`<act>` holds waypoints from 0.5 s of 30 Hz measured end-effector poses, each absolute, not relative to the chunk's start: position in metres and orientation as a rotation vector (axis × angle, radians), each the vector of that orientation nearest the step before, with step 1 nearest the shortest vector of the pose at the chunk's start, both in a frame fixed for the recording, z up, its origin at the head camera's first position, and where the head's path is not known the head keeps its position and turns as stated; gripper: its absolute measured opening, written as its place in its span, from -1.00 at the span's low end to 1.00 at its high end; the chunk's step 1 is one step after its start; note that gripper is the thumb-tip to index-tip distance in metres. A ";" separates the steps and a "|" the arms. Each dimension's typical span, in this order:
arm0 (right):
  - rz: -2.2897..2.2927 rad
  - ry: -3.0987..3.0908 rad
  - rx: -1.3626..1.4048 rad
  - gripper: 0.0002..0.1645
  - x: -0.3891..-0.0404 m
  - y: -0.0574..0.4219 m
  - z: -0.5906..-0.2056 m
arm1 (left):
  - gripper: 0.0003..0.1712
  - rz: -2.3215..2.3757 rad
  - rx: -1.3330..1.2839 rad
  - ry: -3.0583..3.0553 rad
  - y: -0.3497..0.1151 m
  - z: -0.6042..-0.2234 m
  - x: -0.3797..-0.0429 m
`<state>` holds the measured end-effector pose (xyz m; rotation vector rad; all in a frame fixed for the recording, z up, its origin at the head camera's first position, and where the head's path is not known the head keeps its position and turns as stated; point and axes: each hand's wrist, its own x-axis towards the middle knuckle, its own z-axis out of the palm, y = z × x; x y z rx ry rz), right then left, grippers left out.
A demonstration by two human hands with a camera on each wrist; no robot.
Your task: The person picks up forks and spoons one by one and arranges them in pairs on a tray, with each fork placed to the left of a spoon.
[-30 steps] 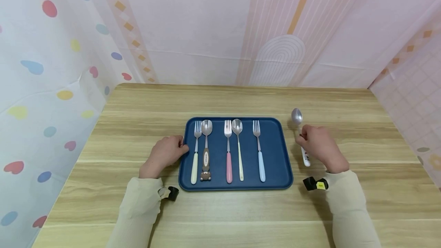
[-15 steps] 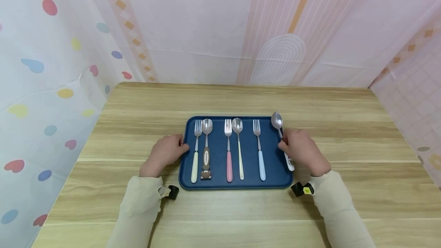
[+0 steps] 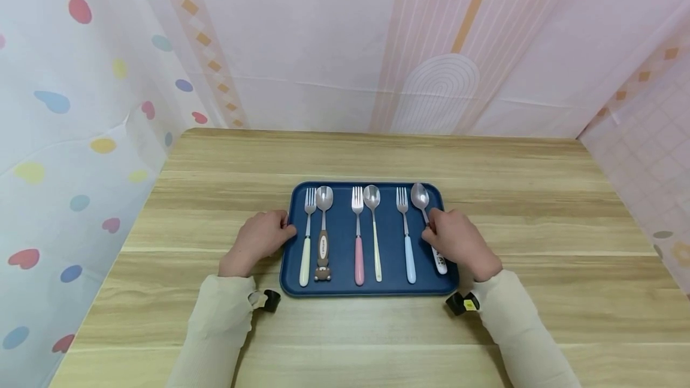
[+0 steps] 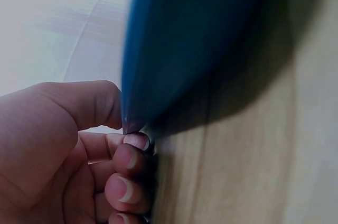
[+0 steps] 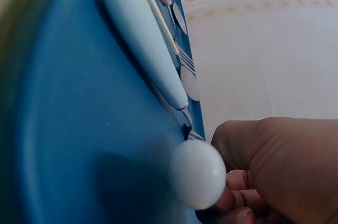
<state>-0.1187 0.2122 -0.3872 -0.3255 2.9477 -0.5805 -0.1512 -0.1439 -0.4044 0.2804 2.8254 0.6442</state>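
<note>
A dark blue tray (image 3: 392, 244) lies on the wooden table. My left hand (image 3: 260, 237) pinches its left rim; in the left wrist view the thumb and index finger meet at the tray's edge (image 4: 174, 49). Over the tray's right side, my right hand (image 3: 460, 241) pinches a spoon (image 3: 420, 195) with a white patterned handle, bowl pointing away. The handle's rounded white end (image 5: 198, 174) shows above the tray, casting a shadow on it. Just left of this spoon is a fork with a light blue handle (image 3: 411, 262).
Also on the tray are a pink-handled fork (image 3: 359, 262), a cream-handled spoon (image 3: 377, 250), a pale yellow-green-handled fork (image 3: 305, 262) and a brown bear-handled spoon (image 3: 323, 250). A patterned curtain (image 3: 323, 47) hangs behind the table (image 3: 350, 340).
My right hand has carried the white-handled spoon leftward from the table beside the tray to over the tray's right side, beside the blue fork. The left hand stays on the rim.
</note>
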 end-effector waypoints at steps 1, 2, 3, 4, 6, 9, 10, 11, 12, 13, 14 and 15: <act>-0.587 2.946 -0.323 -0.81 -0.119 0.211 -0.388 | -0.75 0.646 0.280 2.825 -0.144 -0.405 -0.151; -0.589 2.946 -0.322 -0.81 -0.119 0.211 -0.388 | -0.75 0.647 0.279 2.825 -0.144 -0.405 -0.151; -0.591 2.946 -0.321 -0.81 -0.118 0.211 -0.389 | -0.75 0.648 0.279 2.825 -0.144 -0.405 -0.151; -0.593 2.945 -0.320 -0.81 -0.118 0.210 -0.389 | -0.75 0.648 0.280 2.827 -0.144 -0.405 -0.151; -0.600 2.943 -0.318 -0.81 -0.118 0.210 -0.390 | -0.75 0.649 0.280 2.828 -0.144 -0.406 -0.152; -0.601 2.941 -0.309 -0.81 -0.118 0.209 -0.390 | -0.76 0.647 0.278 2.829 -0.144 -0.405 -0.152; -0.603 2.939 -0.305 -0.82 -0.118 0.208 -0.390 | -0.76 0.645 0.277 2.829 -0.144 -0.405 -0.152; -0.604 2.936 -0.300 -0.83 -0.118 0.208 -0.391 | -0.76 0.644 0.277 2.830 -0.144 -0.405 -0.152; -0.604 2.932 -0.293 -0.84 -0.118 0.208 -0.391 | -0.75 0.642 0.278 2.831 -0.144 -0.405 -0.152; -0.602 2.928 -0.289 -0.84 -0.118 0.207 -0.391 | -0.75 0.641 0.278 2.831 -0.144 -0.405 -0.151; -0.603 2.923 -0.284 -0.85 -0.118 0.206 -0.391 | -0.75 0.641 0.280 2.832 -0.144 -0.405 -0.151; -0.602 2.918 -0.278 -0.85 -0.118 0.206 -0.391 | -0.75 0.640 0.281 2.833 -0.144 -0.405 -0.151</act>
